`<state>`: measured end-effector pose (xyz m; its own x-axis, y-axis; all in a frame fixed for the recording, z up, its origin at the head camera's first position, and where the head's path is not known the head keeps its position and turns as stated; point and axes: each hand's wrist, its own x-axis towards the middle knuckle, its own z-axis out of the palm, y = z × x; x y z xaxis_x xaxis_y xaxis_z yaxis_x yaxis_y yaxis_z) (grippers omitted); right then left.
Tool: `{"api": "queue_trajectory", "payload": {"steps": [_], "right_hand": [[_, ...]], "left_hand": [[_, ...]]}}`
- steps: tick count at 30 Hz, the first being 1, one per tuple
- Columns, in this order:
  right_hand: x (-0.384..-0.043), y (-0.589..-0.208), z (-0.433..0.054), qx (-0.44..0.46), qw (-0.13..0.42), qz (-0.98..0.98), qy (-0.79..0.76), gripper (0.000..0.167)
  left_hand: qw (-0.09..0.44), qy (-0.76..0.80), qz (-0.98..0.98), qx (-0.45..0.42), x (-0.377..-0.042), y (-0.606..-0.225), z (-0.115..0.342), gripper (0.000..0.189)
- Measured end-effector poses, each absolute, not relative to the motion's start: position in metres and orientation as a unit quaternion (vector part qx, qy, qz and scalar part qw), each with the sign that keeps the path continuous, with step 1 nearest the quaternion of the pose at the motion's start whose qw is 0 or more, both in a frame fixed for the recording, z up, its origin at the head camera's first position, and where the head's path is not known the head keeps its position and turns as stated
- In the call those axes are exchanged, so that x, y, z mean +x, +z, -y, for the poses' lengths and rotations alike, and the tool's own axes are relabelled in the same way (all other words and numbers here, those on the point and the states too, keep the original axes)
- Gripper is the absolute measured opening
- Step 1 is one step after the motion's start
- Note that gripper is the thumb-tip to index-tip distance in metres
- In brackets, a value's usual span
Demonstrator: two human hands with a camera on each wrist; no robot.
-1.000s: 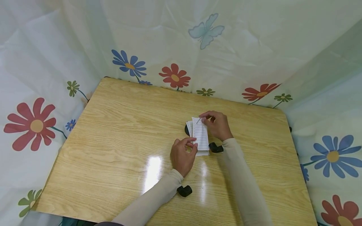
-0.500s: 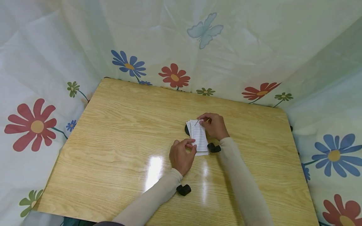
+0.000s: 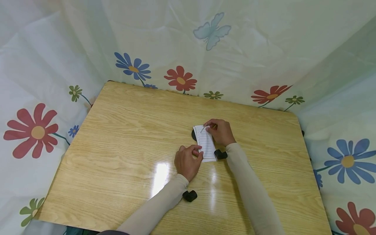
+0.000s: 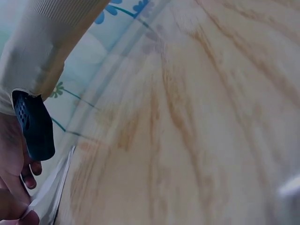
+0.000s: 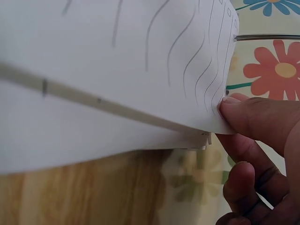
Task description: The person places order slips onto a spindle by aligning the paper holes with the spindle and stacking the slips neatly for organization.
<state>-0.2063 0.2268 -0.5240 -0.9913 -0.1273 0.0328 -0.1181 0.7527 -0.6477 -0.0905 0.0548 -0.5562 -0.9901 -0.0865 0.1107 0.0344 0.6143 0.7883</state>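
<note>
A small stack of white lined paper sheets (image 3: 206, 143) is held over the right half of the table in the head view. My right hand (image 3: 222, 132) pinches the upper right corner between thumb and fingers; the right wrist view shows the thumb (image 5: 255, 115) on the top sheet (image 5: 117, 56), with another sheet (image 5: 70, 136) below it. A thin grey metal strip (image 3: 202, 129) crosses the top of the paper by those fingertips. My left hand (image 3: 188, 162) pinches the lower left edge of the paper. Its fingers (image 4: 18, 204) partly show in the left wrist view.
A dark rounded thing (image 3: 194, 134) peeks out behind the paper's left edge. Black wrist-worn devices sit at the left wrist (image 3: 190, 196) and right wrist (image 3: 220, 154). A flower-printed curtain (image 3: 164, 39) surrounds the wooden table (image 3: 123, 130).
My right hand has moved slightly down and left. The top sheet has shifted with it and now lies nearly even with the sheet beneath. My left hand has moved only slightly.
</note>
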Motion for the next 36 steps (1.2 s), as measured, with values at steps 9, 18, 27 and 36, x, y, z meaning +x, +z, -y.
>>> {"api": "queue_trajectory", "payload": {"steps": [9,18,27,36], "right_hand": [[-0.207,-0.526,-0.226,-0.061,0.007,-0.937,-0.343,0.011],[-0.208,-0.529,-0.227,-0.039,0.006,-0.939,-0.341,0.012],[-0.208,-0.531,-0.230,-0.020,0.012,-0.930,-0.366,0.011],[-0.210,-0.535,-0.234,-0.016,0.016,-0.926,-0.376,0.010]], "left_hand": [[0.084,-0.401,0.912,0.004,-0.092,-0.556,-0.053,0.016],[0.083,-0.384,0.920,-0.005,-0.094,-0.557,-0.050,0.016],[0.077,-0.367,0.927,-0.019,-0.097,-0.557,-0.049,0.016],[0.060,-0.350,0.934,-0.038,-0.100,-0.557,-0.047,0.012]]}}
